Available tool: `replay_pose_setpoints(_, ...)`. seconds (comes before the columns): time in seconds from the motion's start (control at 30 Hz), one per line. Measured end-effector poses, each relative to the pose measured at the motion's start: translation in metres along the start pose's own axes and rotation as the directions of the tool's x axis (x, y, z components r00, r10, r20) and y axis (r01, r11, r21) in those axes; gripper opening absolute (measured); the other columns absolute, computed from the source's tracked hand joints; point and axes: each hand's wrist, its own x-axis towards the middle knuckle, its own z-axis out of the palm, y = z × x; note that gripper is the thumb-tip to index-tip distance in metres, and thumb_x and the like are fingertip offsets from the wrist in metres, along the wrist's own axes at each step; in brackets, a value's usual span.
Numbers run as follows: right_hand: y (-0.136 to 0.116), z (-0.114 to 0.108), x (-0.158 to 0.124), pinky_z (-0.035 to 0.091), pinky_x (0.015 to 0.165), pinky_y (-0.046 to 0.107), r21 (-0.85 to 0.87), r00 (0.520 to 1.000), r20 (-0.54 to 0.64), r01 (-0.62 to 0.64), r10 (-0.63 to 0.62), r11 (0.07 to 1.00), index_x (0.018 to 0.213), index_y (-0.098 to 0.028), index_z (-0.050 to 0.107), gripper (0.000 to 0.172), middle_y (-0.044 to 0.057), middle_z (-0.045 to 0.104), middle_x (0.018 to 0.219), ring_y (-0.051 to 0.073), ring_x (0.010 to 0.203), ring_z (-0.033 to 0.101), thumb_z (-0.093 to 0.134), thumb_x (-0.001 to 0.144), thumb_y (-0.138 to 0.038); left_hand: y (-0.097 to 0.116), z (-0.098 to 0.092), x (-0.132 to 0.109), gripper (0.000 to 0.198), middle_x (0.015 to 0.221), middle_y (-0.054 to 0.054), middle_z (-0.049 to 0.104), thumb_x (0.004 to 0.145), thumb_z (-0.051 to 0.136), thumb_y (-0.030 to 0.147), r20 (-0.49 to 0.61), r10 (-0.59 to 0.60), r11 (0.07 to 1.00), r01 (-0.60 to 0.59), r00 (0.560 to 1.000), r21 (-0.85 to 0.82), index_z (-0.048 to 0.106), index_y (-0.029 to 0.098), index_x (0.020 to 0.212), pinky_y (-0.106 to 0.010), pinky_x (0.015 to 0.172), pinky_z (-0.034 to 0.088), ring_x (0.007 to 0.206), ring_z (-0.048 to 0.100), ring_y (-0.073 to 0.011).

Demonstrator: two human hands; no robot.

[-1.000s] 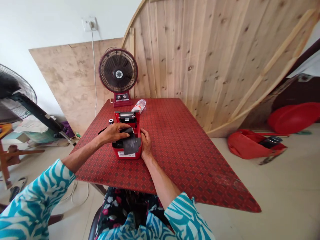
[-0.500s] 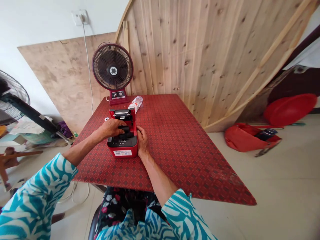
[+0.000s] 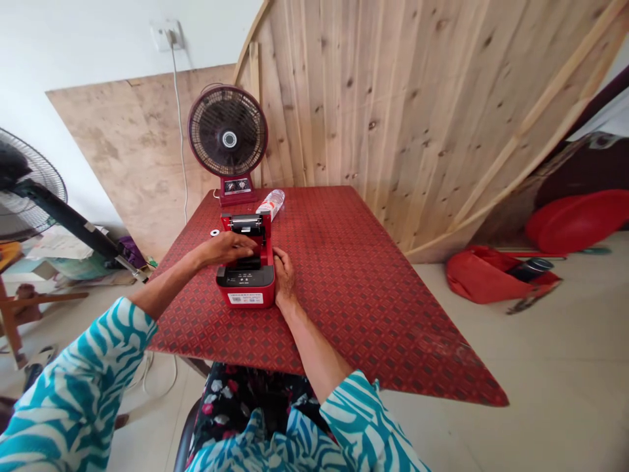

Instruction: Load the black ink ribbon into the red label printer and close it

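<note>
A small red and black machine [image 3: 246,287] stands on the red patterned table [image 3: 344,262] with its lid raised. Over its open compartment is my left hand [image 3: 230,248], its fingers reaching across the inside; whether they grip a part there is hidden. My right hand [image 3: 285,275] lies along the machine's right side, fingers against the casing, thumb near the rim. A white label is on the machine's front. Just behind the raised lid lies a clear plastic bottle [image 3: 271,204]. A small white ring [image 3: 215,233] rests left of the machine.
A dark red fan [image 3: 228,139] stands at the table's back left, its cord running to a wall socket [image 3: 167,36]. Wooden boards [image 3: 363,98] lean behind the table. A black standing fan [image 3: 63,219] is at the left. On the right floor sits a red bag [image 3: 476,275].
My left hand has lifted slightly off the dark part inside the compartment, and its fingers have straightened. My right hand stays at the machine's side. The whole view has shifted a little.
</note>
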Motion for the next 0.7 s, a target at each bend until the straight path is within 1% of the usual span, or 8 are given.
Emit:
replay_pose_setpoints(0.03,-0.001,0.0,0.0,0.043,0.099,0.038,-0.001,1.0,-0.002,-0.002,0.002,1.0,0.103,-0.023,0.069,0.034,0.004,0.07,0.108,0.021,0.105,0.06,0.052,0.079,-0.04,0.002,-0.003,-0.009,0.037,0.113,-0.004,0.074,0.085,0.059,0.043,-0.02,0.0,0.999,-0.001,1.0,-0.044,0.073,0.023,0.113,-0.032,0.089,0.049,0.102,0.067,-0.0256)
replay_pose_setpoints(0.1,-0.003,0.0,-0.001,0.043,0.099,0.038,0.001,1.0,-0.007,0.009,-0.009,1.0,0.102,-0.023,0.069,0.034,0.004,0.07,0.108,0.021,0.106,0.06,0.052,0.079,-0.041,0.006,-0.004,-0.024,0.043,0.112,-0.004,0.074,0.082,0.062,0.05,-0.025,0.012,0.997,-0.014,1.0,-0.07,0.073,0.022,0.114,-0.032,0.091,0.05,0.102,0.067,-0.0257)
replay_pose_setpoints(0.2,-0.004,-0.001,-0.002,0.043,0.1,0.038,-0.007,1.0,0.004,0.024,-0.024,1.0,0.104,-0.024,0.068,0.035,0.003,0.071,0.109,0.021,0.107,0.06,0.051,0.079,-0.041,0.01,0.004,-0.038,0.041,0.11,-0.003,0.075,0.077,0.069,0.049,-0.029,0.051,0.996,-0.053,0.998,-0.065,0.074,0.023,0.109,-0.03,0.093,0.049,0.101,0.067,-0.0242)
replay_pose_setpoints(0.33,-0.004,-0.002,-0.001,0.043,0.101,0.038,-0.028,1.0,0.017,0.019,-0.019,0.999,0.105,-0.023,0.068,0.036,0.004,0.07,0.111,0.021,0.108,0.061,0.05,0.079,-0.041,0.011,0.015,-0.037,0.03,0.098,-0.002,0.076,0.085,0.06,0.041,-0.097,0.056,0.997,-0.061,0.994,-0.043,0.076,0.021,0.1,-0.026,0.083,0.05,0.087,0.068,-0.0193)
replay_pose_setpoints(0.4,-0.004,-0.002,0.0,0.042,0.101,0.038,-0.029,1.0,0.011,0.021,-0.021,0.999,0.104,-0.022,0.068,0.036,0.005,0.07,0.111,0.021,0.109,0.06,0.051,0.079,-0.041,0.011,0.017,-0.033,0.028,0.091,-0.002,0.076,0.087,0.057,0.037,-0.119,0.064,0.998,-0.067,0.991,-0.014,0.076,0.02,0.097,-0.025,0.079,0.05,0.08,0.068,-0.0178)
replay_pose_setpoints(0.47,-0.003,-0.001,0.0,0.042,0.101,0.038,-0.023,1.0,0.0,0.02,-0.02,1.0,0.103,-0.022,0.068,0.036,0.005,0.069,0.11,0.021,0.108,0.06,0.051,0.078,-0.041,0.011,0.016,-0.031,0.025,0.088,-0.002,0.076,0.088,0.056,0.035,-0.157,0.105,0.994,-0.101,0.982,0.029,0.075,0.019,0.095,-0.025,0.077,0.05,0.078,0.067,-0.0169)
replay_pose_setpoints(0.57,0.0,0.0,0.0,0.043,0.101,0.038,-0.005,1.0,-0.007,0.027,-0.027,1.0,0.104,-0.021,0.068,0.036,0.005,0.069,0.111,0.021,0.107,0.06,0.052,0.079,-0.04,0.013,0.014,-0.031,0.022,0.088,-0.002,0.075,0.09,0.056,0.032,-0.242,0.237,0.969,-0.209,0.941,0.134,0.074,0.02,0.093,-0.026,0.077,0.05,0.081,0.067,-0.0163)
replay_pose_setpoints(0.7,0.001,0.0,0.0,0.042,0.101,0.04,0.005,1.0,0.001,0.03,-0.03,1.0,0.103,-0.022,0.068,0.035,0.005,0.069,0.11,0.021,0.106,0.06,0.052,0.078,-0.04,0.018,0.015,-0.041,0.023,0.086,-0.005,0.073,0.094,0.054,0.031,-0.293,0.434,0.885,-0.341,0.852,0.318,0.074,0.02,0.094,-0.03,0.078,0.048,0.081,0.065,-0.017)
